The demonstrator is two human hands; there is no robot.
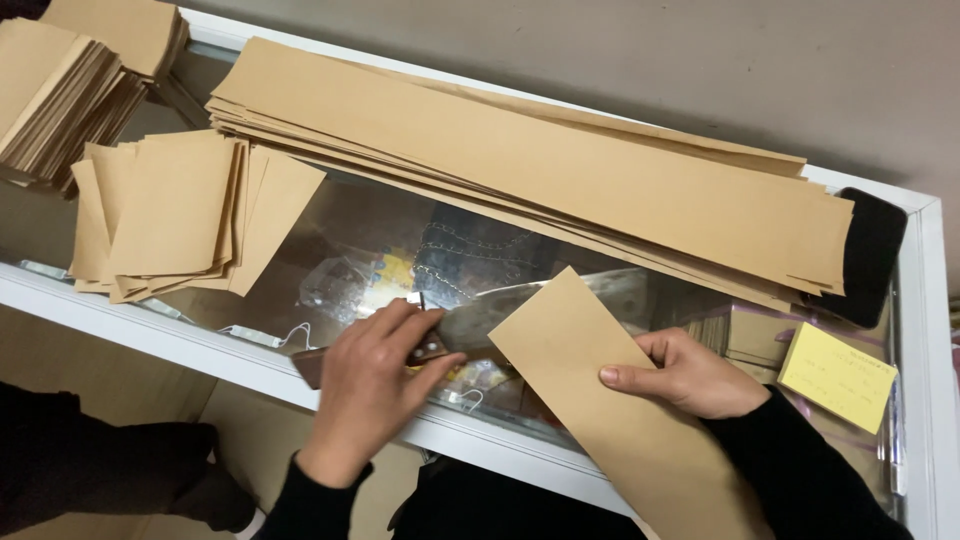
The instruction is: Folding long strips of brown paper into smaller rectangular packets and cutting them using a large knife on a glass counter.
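Observation:
My left hand grips the dark brown handle of a large knife. Its wide metal blade lies flat on the glass top and points right, toward a long strip of brown paper. My right hand holds that strip down by its right edge, thumb on top. The strip runs diagonally from the blade down past the front edge of the case. The blade's far end meets the strip's upper end; I cannot tell whether it is under the paper or in a fold.
A pile of long brown paper strips lies across the back of the white-framed glass case. Cut brown rectangles are at the left, with taller stacks behind. At the right are a yellow note pad and a black object.

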